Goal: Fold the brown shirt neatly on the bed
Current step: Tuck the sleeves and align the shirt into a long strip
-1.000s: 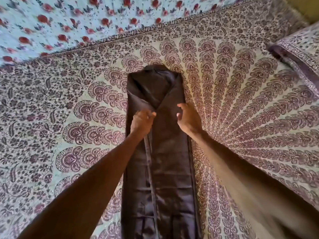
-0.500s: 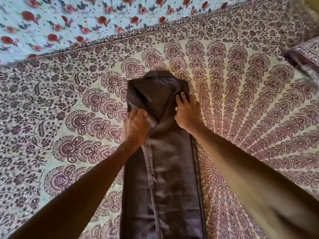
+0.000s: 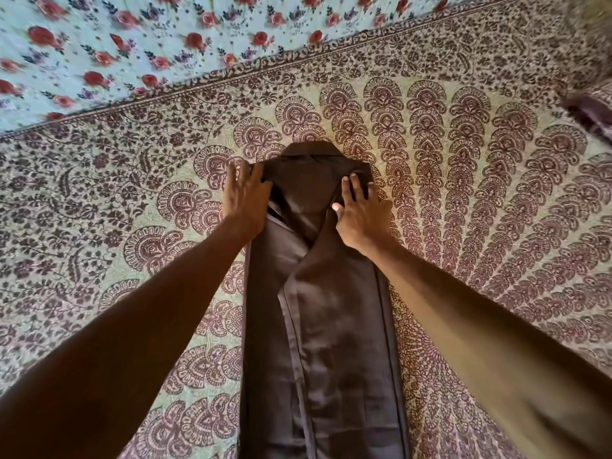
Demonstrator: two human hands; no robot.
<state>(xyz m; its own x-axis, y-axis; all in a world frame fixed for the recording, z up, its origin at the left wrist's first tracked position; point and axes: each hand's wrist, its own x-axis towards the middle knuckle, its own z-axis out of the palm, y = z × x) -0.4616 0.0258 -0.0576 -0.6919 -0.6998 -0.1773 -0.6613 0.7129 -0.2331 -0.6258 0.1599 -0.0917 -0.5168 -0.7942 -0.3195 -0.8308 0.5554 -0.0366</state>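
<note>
dark brown glossy shirt (image 3: 331, 326): plain, paler sheen along folded edges | printed cotton bedspread (image 3: 463, 193): cream to pale green ground, maroon fan motifs in radiating rows, dark vine-and-leaf border | pale blue floral sheet (image 3: 99, 44): red roses, purple and dark-green sprigs | blurred pillow (image 3: 592, 107): seemingly maroon-on-cream print

The brown shirt (image 3: 334, 319), folded into a long narrow strip, lies flat on the patterned bed (image 3: 480, 193).
</note>
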